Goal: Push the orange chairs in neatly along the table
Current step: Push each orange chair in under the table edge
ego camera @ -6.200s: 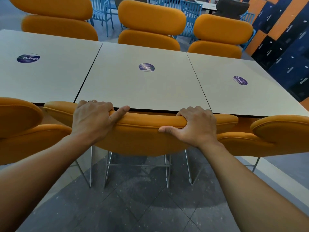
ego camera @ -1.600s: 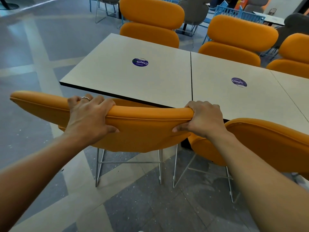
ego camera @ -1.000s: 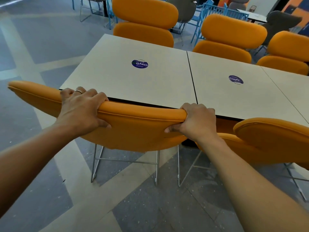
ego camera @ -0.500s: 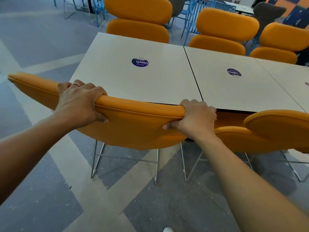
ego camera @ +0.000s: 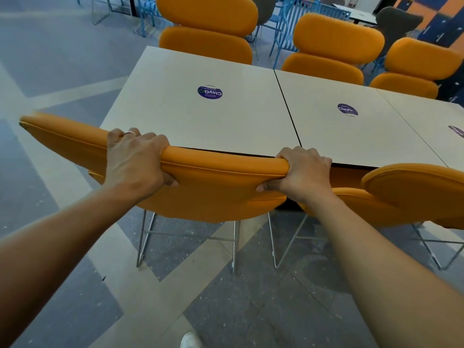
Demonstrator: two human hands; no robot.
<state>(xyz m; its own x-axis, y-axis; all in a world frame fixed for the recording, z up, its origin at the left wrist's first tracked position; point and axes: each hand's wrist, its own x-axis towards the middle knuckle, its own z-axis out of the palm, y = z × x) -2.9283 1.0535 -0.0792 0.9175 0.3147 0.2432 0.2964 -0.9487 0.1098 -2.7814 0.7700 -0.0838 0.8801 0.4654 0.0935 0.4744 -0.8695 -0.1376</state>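
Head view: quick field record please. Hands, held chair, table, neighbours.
left hand: grips top edge of orange chair backrest
right hand: grips same edge, further right
orange chair: backrest at near edge of table, left end past the corner
table: white tops joined, round purple stickers
neighbour chair: orange, right of the held one
far chairs: three orange, across the table

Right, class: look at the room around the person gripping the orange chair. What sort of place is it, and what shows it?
Probably a canteen or dining hall: white tables butted in a row, each with a purple sticker, matching orange chairs along both sides, more blue chairs behind.
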